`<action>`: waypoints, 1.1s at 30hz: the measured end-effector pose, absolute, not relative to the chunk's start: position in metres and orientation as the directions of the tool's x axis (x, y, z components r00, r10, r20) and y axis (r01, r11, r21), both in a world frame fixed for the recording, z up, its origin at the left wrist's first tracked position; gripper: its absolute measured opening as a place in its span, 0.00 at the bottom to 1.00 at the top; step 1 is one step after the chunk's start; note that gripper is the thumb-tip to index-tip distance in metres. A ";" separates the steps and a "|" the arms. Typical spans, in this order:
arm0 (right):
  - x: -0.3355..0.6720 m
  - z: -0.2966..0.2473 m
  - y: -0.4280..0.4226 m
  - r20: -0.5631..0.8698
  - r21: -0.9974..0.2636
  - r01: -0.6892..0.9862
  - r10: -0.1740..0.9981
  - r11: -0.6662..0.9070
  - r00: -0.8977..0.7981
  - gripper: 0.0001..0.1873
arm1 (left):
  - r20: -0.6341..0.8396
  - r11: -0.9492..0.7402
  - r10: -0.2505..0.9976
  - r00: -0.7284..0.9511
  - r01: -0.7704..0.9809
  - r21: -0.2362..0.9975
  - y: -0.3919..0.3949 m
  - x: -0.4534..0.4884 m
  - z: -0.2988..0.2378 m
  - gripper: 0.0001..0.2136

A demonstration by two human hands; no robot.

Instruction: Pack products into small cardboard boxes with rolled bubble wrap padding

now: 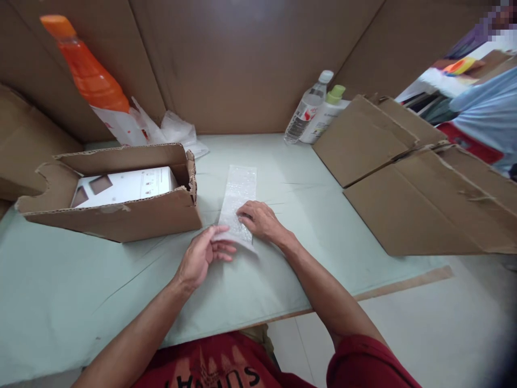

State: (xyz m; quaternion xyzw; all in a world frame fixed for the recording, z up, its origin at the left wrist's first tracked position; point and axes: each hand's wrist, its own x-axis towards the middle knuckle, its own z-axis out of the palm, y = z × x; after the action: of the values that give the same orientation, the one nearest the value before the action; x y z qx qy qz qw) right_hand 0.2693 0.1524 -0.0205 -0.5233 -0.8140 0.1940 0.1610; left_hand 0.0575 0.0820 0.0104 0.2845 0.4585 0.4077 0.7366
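A long strip of clear bubble wrap [239, 186] lies on the pale green table covering [291, 205], its near end lifted and bent. My left hand [202, 256] grips that near end between thumb and index finger, the other fingers loosely spread below it. My right hand [260, 220] rests on the strip's right side, fingers curled down against it. Whether anything is under those curled fingers is hidden. Left of the strip stands an open cardboard box [157, 215] with a white printed box [125, 186] inside.
At the back left, an orange bottle [92, 81] stands beside crumpled clear plastic [177, 129]. A water bottle [307, 108] and a white bottle with a green cap [325, 116] lean at the back. Cardboard boxes [420, 205] fill the right side. Another person [488, 108] is partly visible beyond.
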 end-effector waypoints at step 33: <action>0.279 -0.010 0.112 0.118 -0.109 0.829 0.835 0.549 -0.537 0.19 | -0.478 0.454 0.877 0.046 -0.407 0.793 0.141 0.111 -0.002 0.17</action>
State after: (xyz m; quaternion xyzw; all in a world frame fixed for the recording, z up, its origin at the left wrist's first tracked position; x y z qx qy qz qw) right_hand 0.2789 0.1122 -0.0095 -0.4746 -0.8765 0.0199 0.0779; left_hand 0.1106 0.1410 -0.0016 0.2316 0.5074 0.4686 0.6851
